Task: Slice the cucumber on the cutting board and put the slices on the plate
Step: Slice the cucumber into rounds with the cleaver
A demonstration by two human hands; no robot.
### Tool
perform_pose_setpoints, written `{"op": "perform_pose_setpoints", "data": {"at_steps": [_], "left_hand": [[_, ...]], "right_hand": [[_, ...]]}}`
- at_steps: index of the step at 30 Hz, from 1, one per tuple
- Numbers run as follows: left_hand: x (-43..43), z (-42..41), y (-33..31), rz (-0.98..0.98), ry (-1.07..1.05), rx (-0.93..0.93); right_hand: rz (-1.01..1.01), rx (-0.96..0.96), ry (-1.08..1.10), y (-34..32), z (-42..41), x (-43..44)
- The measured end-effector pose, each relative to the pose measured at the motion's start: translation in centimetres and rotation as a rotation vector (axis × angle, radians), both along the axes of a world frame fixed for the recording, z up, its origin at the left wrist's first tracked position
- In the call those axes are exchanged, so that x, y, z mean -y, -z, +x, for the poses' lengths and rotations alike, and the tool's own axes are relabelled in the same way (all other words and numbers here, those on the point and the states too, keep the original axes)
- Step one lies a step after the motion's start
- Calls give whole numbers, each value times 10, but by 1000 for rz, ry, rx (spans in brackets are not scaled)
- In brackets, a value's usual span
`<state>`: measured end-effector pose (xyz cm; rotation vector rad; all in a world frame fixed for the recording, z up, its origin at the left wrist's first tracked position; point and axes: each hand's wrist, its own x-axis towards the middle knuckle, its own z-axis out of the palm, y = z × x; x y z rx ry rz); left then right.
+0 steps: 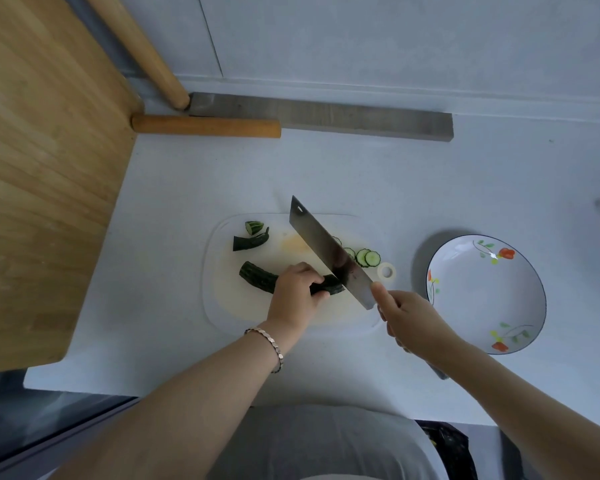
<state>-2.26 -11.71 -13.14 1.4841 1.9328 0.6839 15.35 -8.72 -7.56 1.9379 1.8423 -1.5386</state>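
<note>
Right now the long, dark green, ridged cucumber (260, 277) lies on the pale, translucent plastic cutting board (229, 306), its curved length running left to right across the near half. The left hand (297, 289) grips it from above close to its cut right end, fingers curled over the top. The right hand (409, 320) is wrapped around the handle of the broad, rectangular steel cleaver (326, 247). The blade stands tilted with its lower part at the cucumber's cut end, just beside the left fingers. Whether the edge is already in the flesh I cannot tell.

A few thin, round, pale green slices (369, 258) lie overlapping on the board beyond the blade. Two trimmed dark green end pieces (252, 239) sit at the far left of the board. The white shallow plate with a thin blue rim and red flower print (482, 299) stands to the right of the board, and none of the slices is on it yet.

The cucumber is probably light, firm and crisp, and being round it is likely to roll. Its bumpy skin should give good purchase, so holding it near the cut with the fingertips tucked back seems right. The slices look moist and thin; they may cling to the steel, so they are best gathered together or lifted on the flat of the blade.
</note>
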Motion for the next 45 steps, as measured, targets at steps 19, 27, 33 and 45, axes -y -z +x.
{"op": "perform_pose_setpoints", "data": {"at_steps": [19,27,33,45], "left_hand": [[-1,-1,1,3,13,-23],[0,-1,2,10,22,-28],[0,0,1,-1,9,-23],[8,-7,2,33,64,0]], "right_hand": [[-6,12,-9,-1,4,2],[22,19,-33,-2,5,3],[38,40,-70,-2,3,3],[-6,-28,117,29,-4,19]]}}
